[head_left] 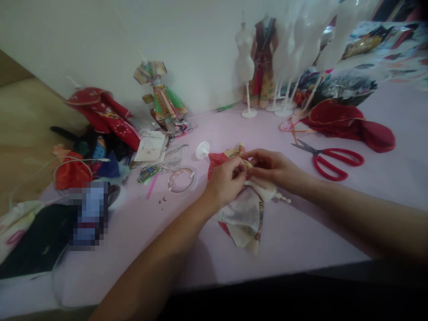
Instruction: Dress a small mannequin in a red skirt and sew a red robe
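Observation:
My left hand (227, 180) and my right hand (274, 167) meet over a small doll in a cream and red patterned fabric dress (242, 218), pinching the cloth at its top between their fingers. The skirt spreads on the pale pink table (294, 240) below my hands. A white plastic doll limb (283, 197) sticks out to the right. A white round stand base (202, 150) lies just beyond my left hand. Red-handled scissors (334, 160) lie open to the right of my right hand, not touching it.
Dress forms in finished costumes (263, 64) stand on white stands along the back wall. A red cloth heap (347, 122) lies at back right, and a red garment (103, 116) with scraps, paper and wire lies at left. Part of the left side is pixelated.

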A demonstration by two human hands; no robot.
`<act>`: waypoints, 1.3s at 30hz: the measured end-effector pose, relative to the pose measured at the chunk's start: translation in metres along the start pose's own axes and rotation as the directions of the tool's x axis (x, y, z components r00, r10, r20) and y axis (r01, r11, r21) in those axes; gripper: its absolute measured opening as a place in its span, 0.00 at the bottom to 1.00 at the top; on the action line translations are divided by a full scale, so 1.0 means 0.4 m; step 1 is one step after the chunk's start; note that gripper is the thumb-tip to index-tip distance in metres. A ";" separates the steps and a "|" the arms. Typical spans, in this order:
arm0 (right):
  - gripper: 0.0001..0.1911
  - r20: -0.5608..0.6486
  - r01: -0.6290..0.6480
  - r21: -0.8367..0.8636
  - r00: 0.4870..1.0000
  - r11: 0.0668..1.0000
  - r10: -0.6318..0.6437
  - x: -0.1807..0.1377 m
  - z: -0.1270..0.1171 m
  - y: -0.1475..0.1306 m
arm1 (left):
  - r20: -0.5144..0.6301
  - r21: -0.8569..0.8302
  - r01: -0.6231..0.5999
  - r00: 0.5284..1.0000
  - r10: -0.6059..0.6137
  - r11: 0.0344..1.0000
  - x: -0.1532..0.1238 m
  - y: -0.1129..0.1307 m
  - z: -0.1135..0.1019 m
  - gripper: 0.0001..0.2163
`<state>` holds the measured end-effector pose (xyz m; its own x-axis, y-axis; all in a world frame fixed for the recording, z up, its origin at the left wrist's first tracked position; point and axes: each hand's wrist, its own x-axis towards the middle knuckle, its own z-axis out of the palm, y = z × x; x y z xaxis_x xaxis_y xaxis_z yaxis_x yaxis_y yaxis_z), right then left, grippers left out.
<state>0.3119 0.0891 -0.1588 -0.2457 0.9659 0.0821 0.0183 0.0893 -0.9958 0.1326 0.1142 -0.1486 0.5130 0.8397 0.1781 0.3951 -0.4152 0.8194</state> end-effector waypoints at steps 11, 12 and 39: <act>0.15 -0.008 0.023 -0.015 1.000 1.000 -0.023 0.002 0.007 -0.007 | -0.014 0.033 -0.023 1.000 0.024 0.999 -0.004 0.004 0.002 0.05; 0.15 -0.015 0.026 -0.027 1.000 0.999 -0.026 0.002 0.007 -0.005 | -0.015 0.034 -0.023 1.000 0.024 0.999 -0.005 0.006 0.002 0.05; 0.17 -0.021 0.024 -0.048 0.999 0.999 -0.025 0.001 0.005 0.012 | -0.030 0.035 0.065 0.998 -0.064 0.997 -0.004 0.011 0.005 0.04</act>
<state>0.3098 0.0894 -0.1637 -0.2255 0.9683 0.1073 0.0589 0.1235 -0.9906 0.1352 0.1104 -0.1466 0.4634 0.8747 0.1422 0.4538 -0.3720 0.8098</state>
